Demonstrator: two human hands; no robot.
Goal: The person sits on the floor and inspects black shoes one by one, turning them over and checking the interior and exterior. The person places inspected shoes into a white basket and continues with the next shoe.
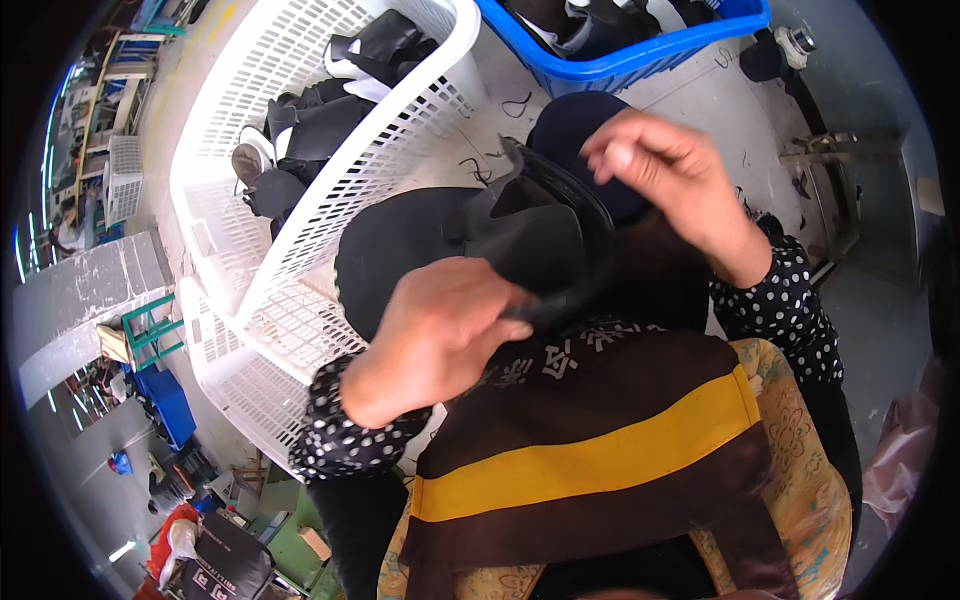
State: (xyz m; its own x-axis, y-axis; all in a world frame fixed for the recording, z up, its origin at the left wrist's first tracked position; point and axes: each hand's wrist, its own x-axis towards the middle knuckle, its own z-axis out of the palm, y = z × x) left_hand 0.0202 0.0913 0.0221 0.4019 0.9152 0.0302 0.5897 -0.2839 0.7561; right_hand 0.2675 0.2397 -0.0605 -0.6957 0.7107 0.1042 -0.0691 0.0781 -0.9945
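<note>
Black curved piece, smooth and leather-like (pixel 530 235): lies over the person's lap, in front of the brown apron with a yellow band (pixel 590 450); the lap probably bears its weight, leaving the hands to steady and work it.
Left hand (pixel 440 325): at the piece's near edge, fingers curled, thumb and forefinger seemingly pinching that edge, likely so it cannot slip.
Right hand (pixel 685 180): raised by the far right edge, fingers bent in toward the thumb; I cannot tell whether anything thin is pinched between them.
White perforated plastic basket (pixel 385 145): to the left, holding black and white pieces (pixel 325 130), seemingly placed within easy reach.
Blue plastic basket (pixel 650 52): beyond the knees, also loaded.
Edges: the piece's dark rim faces the right hand; the white basket's wall rises near its left side.
Room: pale floor (pixel 700 85) shows between the baskets and to the right; the left wrist has less sideways space, with basket alongside.
</note>
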